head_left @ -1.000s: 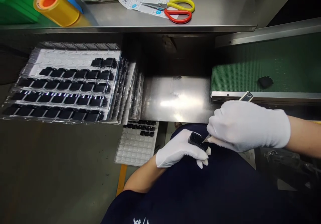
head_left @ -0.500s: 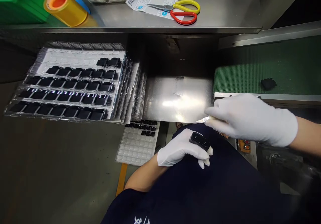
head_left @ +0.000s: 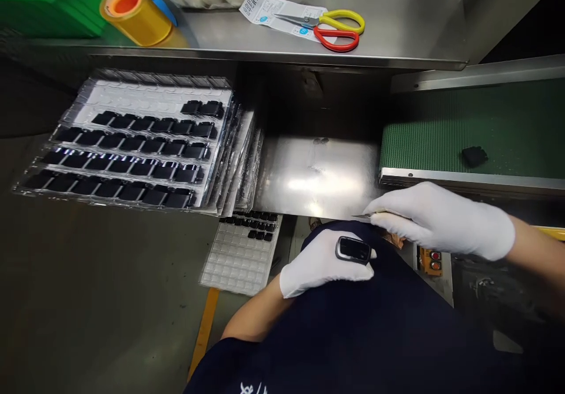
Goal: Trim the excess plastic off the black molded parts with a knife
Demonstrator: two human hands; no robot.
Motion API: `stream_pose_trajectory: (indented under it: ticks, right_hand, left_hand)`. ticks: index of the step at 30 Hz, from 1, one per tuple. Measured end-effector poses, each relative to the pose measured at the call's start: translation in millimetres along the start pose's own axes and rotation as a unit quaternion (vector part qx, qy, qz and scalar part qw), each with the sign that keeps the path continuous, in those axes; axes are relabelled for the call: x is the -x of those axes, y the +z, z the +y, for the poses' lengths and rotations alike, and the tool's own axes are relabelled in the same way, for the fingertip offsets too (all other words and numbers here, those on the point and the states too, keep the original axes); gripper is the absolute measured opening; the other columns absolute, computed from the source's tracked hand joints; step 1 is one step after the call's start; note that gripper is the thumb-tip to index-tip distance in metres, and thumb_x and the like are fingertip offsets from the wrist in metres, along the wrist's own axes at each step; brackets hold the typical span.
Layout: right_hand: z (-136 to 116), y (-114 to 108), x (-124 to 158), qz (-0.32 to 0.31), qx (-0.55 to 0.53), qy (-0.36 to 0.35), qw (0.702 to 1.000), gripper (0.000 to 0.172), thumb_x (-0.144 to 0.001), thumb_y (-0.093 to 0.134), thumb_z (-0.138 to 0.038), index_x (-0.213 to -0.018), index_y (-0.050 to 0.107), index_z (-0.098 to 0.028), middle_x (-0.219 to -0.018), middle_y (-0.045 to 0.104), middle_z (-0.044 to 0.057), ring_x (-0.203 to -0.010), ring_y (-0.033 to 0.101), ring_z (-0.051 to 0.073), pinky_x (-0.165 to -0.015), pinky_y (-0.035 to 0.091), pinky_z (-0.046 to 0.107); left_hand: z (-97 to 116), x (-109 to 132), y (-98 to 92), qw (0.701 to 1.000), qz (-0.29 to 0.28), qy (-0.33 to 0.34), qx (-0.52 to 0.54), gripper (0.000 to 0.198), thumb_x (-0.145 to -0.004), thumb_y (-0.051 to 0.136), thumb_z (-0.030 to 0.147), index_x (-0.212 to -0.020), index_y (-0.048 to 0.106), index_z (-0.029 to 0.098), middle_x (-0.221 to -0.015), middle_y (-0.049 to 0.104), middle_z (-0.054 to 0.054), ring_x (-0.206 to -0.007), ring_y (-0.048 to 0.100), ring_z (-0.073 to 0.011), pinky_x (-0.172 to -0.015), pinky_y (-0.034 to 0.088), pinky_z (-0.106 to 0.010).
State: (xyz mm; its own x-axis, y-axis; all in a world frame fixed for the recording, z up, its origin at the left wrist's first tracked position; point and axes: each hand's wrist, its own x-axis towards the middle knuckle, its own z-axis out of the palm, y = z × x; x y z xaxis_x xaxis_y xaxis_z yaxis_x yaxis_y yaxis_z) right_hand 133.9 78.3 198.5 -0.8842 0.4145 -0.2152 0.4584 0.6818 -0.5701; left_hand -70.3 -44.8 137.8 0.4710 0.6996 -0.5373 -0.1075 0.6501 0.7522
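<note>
Both my hands wear white gloves. My left hand (head_left: 324,263) rests on my lap, closed on a small black part (head_left: 352,249) with a glossy face turned up. My right hand (head_left: 436,217) hovers just above and to the right of it, closed on a thin metal-tipped tool (head_left: 364,215) whose point sticks out leftward over the edge of the steel plate (head_left: 318,173). The tool tip is apart from the part.
Clear blister trays (head_left: 132,146) filled with rows of black parts are stacked at left; another tray (head_left: 241,252) lies lower down. A green conveyor belt (head_left: 441,135) at right carries one black part (head_left: 474,156). Scissors (head_left: 331,29), a yellow tape roll (head_left: 132,11) and a green bin sit on the shelf above.
My right hand lifted the tool off the black part and moved it up toward the steel plate's edge. My left hand turned the part slightly, keeping hold of it.
</note>
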Motion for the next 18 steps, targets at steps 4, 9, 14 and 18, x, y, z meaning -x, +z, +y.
stream_pose_trajectory:
  ticks: [4,9,14,18]
  right_hand:
    - [-11.1,26.6,-7.1,-0.013,-0.115,0.038,0.993,0.028,-0.099,0.057,-0.039,-0.112,0.076,-0.023,-0.087,0.077,0.001,-0.073,0.068,0.017,-0.066,0.048,0.027]
    - [-11.8,61.6,-13.1,0.036,0.003,-0.007,0.999,0.022,-0.096,0.059,-0.033,-0.098,0.078,-0.022,-0.081,0.076,0.003,-0.07,0.065,0.016,-0.062,0.039,0.026]
    - [-7.5,71.0,-18.0,0.049,0.06,-0.007,0.997,0.017,-0.092,0.062,-0.027,-0.087,0.076,-0.019,-0.077,0.075,0.003,-0.068,0.063,0.016,-0.058,0.033,0.025]
    - [-5.9,58.8,-13.0,0.033,-0.03,0.037,0.998,0.02,-0.087,0.057,-0.016,-0.09,0.077,-0.018,-0.079,0.076,0.002,-0.069,0.064,0.015,-0.062,0.04,0.025]
  left_hand:
    - [-1.8,-1.3,-1.2,0.984,0.063,0.042,-0.163,0.025,-0.077,0.083,0.033,-0.096,0.079,0.018,-0.091,0.077,-0.005,-0.084,0.07,-0.0217,-0.071,0.052,-0.029]
    - [-8.6,-6.0,-0.9,0.977,0.081,0.058,-0.187,0.016,-0.078,0.08,0.03,-0.087,0.073,0.019,-0.075,0.068,0.001,-0.07,0.061,-0.0165,-0.061,0.042,-0.026]
    - [-13.8,-12.2,-1.4,0.988,0.058,0.027,-0.141,0.02,-0.076,0.081,0.03,-0.075,0.064,0.018,-0.07,0.061,0.002,-0.065,0.055,-0.0148,-0.059,0.04,-0.026]
    - [-7.9,-13.4,-1.3,0.994,0.034,0.022,-0.105,0.021,-0.075,0.082,0.029,-0.079,0.065,0.018,-0.073,0.062,0.002,-0.069,0.057,-0.0152,-0.064,0.043,-0.027]
